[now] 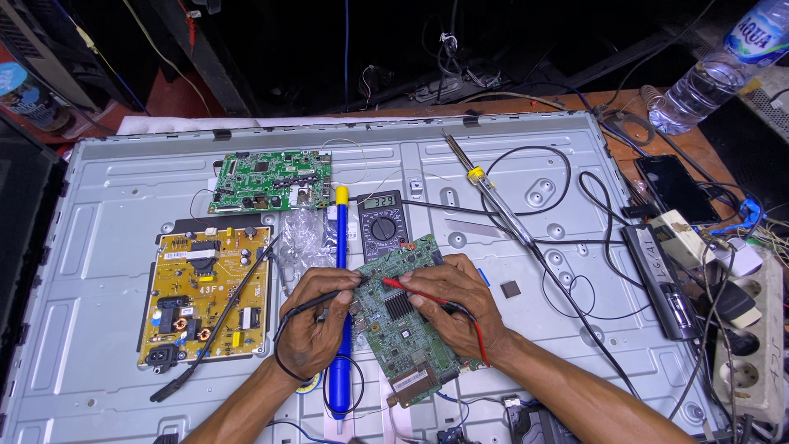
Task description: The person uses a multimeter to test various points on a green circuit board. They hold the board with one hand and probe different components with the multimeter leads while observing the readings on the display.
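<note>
My left hand [316, 322] grips a black test probe [339, 291], its tip on the upper left of a green circuit board [407, 329] lying tilted on the grey metal back panel [99, 329]. My right hand [456, 302] holds a red test probe [404, 284], whose tip touches the same board near its top edge. The two tips are close together. A black multimeter [383, 224] with a lit display lies just behind the board. A blue desoldering pump [341, 312] runs under my left hand.
A yellow power board [205, 298] and a second green board [271, 179] sit on the panel at left. A soldering iron [493, 193] lies at centre right. A phone [674, 187], power strip [752, 345], adapters and tangled cables crowd the right edge; a water bottle [715, 70] lies far right.
</note>
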